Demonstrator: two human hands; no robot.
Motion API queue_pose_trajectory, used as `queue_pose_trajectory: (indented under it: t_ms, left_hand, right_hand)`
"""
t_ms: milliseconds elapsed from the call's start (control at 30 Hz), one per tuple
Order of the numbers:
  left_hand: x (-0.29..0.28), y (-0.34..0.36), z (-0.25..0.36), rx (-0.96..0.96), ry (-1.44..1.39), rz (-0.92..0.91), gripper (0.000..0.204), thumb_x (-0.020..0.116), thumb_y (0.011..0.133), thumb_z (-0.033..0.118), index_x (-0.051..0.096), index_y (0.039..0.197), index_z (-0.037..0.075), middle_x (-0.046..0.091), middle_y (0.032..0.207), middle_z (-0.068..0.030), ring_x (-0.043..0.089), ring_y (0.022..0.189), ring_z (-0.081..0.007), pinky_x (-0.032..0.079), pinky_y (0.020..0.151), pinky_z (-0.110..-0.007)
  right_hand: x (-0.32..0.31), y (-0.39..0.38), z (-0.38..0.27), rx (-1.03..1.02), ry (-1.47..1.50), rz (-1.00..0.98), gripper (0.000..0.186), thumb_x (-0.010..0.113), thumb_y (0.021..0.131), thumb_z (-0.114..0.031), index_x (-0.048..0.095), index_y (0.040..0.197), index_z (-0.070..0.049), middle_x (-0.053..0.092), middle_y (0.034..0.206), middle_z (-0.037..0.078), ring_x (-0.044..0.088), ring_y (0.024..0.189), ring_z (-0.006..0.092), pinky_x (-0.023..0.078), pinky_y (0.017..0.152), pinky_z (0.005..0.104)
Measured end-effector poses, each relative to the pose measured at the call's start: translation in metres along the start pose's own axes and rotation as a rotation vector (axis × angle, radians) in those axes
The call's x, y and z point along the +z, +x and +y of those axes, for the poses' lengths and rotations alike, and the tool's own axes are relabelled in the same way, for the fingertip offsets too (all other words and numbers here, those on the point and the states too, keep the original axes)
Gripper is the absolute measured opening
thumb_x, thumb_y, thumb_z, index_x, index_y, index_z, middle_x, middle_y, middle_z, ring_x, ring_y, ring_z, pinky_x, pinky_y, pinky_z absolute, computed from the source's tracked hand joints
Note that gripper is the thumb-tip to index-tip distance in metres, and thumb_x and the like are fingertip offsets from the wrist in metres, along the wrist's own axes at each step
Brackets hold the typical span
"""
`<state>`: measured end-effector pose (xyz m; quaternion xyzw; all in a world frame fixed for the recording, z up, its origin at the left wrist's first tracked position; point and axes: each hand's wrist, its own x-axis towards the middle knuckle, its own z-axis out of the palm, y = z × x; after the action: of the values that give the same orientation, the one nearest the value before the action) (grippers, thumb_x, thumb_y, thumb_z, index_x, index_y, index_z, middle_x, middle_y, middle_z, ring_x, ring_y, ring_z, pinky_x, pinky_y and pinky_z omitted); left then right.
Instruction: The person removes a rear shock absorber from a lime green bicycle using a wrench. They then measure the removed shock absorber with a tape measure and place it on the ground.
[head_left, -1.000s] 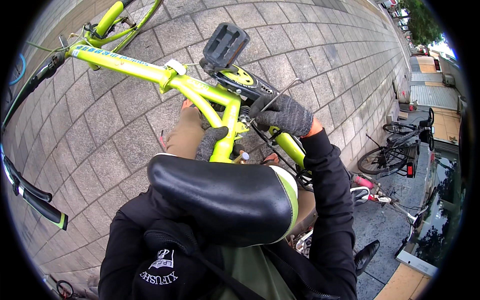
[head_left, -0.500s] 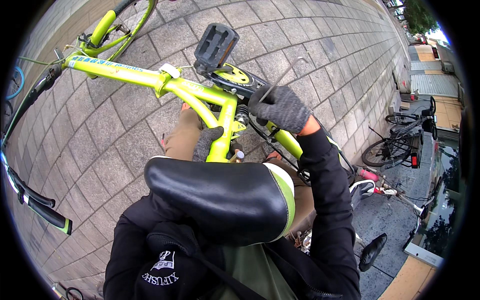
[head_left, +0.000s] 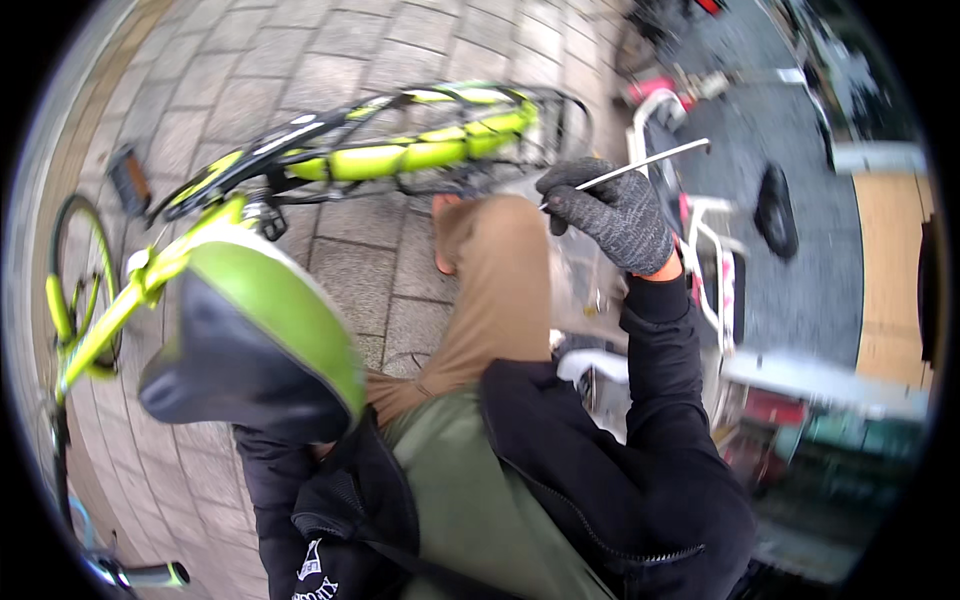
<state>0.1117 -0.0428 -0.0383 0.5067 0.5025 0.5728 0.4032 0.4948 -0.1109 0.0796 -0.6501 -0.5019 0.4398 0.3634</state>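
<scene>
Pinching a bent metal rod [head_left: 650, 161] in the gloved right hand [head_left: 615, 210], held it right of the near black-and-green saddle [head_left: 270, 320]; could not tell the left hand's grip.

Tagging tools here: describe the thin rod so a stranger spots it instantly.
Right of the big bicycle saddle is a trousered knee. Beside it, the gloved right hand grips the thin metal rod, set apart by its straight shaft and bent tip.

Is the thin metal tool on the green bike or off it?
Off: the gloved right hand holds the thin metal tool, and a gap shows between it and the green bike.
</scene>
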Motion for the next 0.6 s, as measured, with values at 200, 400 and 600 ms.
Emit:
queue_pose_trajectory:
  t_ms: [200,400,600]
  left_hand:
    - [-0.027,0.039,0.013,-0.510,-0.968,-0.571,0.073,0.070,0.094,0.039,0.042,0.147,-0.003,0.056,0.132,-0.0224,0.062,0.114,-0.0300,0.053,0.099,-0.041]
    - [-0.005,0.069,0.021,0.418,0.020,-0.171,0.073,0.070,0.093,0.036,0.042,0.148,-0.002,0.056,0.133,-0.0222,0.062,0.115,-0.0300,0.053,0.099,-0.040]
    - [0.015,0.076,0.012,0.682,0.343,-0.108,0.072,0.070,0.094,0.034,0.041,0.149,-0.002,0.055,0.134,-0.0224,0.062,0.116,-0.0299,0.052,0.100,-0.039]
  right_hand:
    - [-0.021,-0.175,0.093,0.247,-0.465,0.388,0.027,0.068,0.096,-0.022,0.072,0.112,-0.001,0.074,0.094,0.015,0.073,0.082,0.0288,0.056,0.077,0.0380]
    - [0.100,-0.325,0.277,0.583,-0.643,0.440,0.033,0.059,0.096,-0.033,0.076,0.101,-0.006,0.072,0.092,0.024,0.070,0.089,0.0435,0.054,0.082,0.0515]
    - [0.215,-0.477,0.390,0.932,-0.467,0.485,0.028,0.061,0.093,-0.029,0.073,0.094,-0.004,0.072,0.095,0.025,0.069,0.094,0.0430,0.053,0.086,0.0525]
